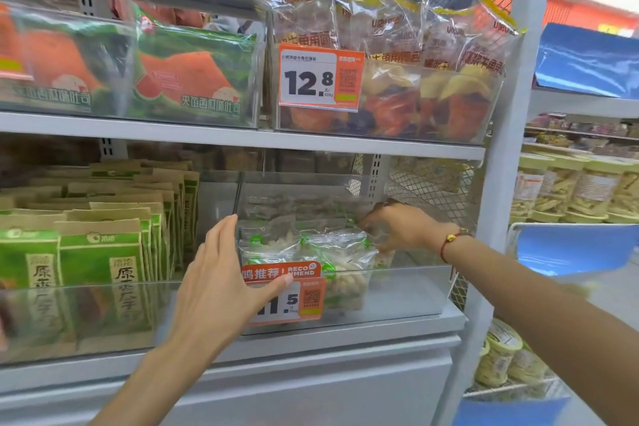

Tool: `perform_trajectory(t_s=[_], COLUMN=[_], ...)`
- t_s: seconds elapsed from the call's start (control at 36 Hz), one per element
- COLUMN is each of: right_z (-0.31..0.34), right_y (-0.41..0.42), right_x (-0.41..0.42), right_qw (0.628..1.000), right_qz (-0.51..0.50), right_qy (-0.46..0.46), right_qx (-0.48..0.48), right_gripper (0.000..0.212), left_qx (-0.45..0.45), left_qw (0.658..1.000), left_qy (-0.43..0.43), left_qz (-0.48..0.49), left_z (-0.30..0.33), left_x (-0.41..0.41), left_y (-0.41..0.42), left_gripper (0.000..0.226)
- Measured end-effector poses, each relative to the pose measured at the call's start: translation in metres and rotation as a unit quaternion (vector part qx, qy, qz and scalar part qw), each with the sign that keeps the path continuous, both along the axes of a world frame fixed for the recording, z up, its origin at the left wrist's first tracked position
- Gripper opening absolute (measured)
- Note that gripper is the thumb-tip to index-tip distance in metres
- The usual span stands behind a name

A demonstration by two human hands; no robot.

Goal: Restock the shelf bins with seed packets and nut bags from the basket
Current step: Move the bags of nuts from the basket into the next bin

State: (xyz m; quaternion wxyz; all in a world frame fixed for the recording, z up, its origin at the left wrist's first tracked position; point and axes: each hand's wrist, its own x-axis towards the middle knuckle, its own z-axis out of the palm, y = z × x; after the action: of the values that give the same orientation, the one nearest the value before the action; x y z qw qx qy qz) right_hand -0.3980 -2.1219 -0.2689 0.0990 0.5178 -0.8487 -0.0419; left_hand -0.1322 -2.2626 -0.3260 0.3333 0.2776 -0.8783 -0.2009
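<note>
The left hand (226, 275) is released, its straight fingers laid flat against the front wall of the clear bin (408, 290) on the lower shelf, thumb over the orange price tag (306, 297). The right hand (403, 226) reaches inside near the bin's right wall, fingers curled on a nut bag (340, 254). Green seed packets (100, 252) fill the bin to the left.

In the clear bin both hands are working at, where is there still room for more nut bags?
The clear bin has bare floor at its right end, between the nut bags and the right wall, under the right hand. The left half, behind the left hand and price tag, is packed. The neighbouring green packets fill their bin.
</note>
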Motion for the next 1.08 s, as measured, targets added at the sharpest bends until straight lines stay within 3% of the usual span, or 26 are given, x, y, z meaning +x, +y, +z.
perform_trajectory(t_s=[0.11,0.22,0.33,0.39,0.47,0.56,0.69,0.92,1.0,1.08], right_z=[-0.001,0.001,0.001,-0.003,-0.014,-0.032,-0.093,-0.224,-0.27,-0.301], right_y=[0.013,0.029,0.05,0.06,0.068,0.063,0.045,0.023,0.031,0.042], right_x=[0.0,0.012,0.06,0.096,0.151,0.193,0.23,0.262,0.27,0.272], right_qw=[1.0,0.993,0.976,0.975,0.99,0.982,0.948,0.888,0.887,0.888], right_qz=[0.005,0.014,0.038,0.067,0.101,0.127,0.129,0.078,0.055,0.043], right_qy=[-0.006,-0.015,-0.021,-0.029,-0.058,-0.121,-0.173,-0.267,-0.266,-0.195], right_qx=[-0.03,-0.12,-0.211,-0.208,-0.08,0.075,0.235,0.367,0.374,0.413], right_gripper=[0.052,0.044,0.033,0.029,0.034,0.032,0.033,0.04,0.044,0.065], left_qx=[0.003,-0.031,-0.103,-0.117,-0.092,-0.03,0.061,0.146,0.136,0.142], left_qw=[1.0,0.999,0.994,0.992,0.994,0.998,0.994,0.953,0.906,0.853], left_qy=[-0.002,0.005,0.01,0.028,0.046,0.032,-0.077,-0.266,-0.402,-0.501], left_qz=[0.0,-0.02,-0.035,-0.038,-0.034,-0.037,-0.041,0.018,-0.004,-0.027], left_z=[0.003,0.0,-0.009,-0.015,-0.029,-0.049,-0.1,-0.215,-0.252,-0.282], left_x=[0.003,0.015,0.042,0.059,0.087,0.112,0.145,0.2,0.221,0.243], left_y=[0.003,0.007,0.016,0.023,0.038,0.049,0.052,0.054,0.058,0.06], left_gripper=[0.113,0.105,0.082,0.065,0.045,0.026,0.01,0.033,0.051,0.066])
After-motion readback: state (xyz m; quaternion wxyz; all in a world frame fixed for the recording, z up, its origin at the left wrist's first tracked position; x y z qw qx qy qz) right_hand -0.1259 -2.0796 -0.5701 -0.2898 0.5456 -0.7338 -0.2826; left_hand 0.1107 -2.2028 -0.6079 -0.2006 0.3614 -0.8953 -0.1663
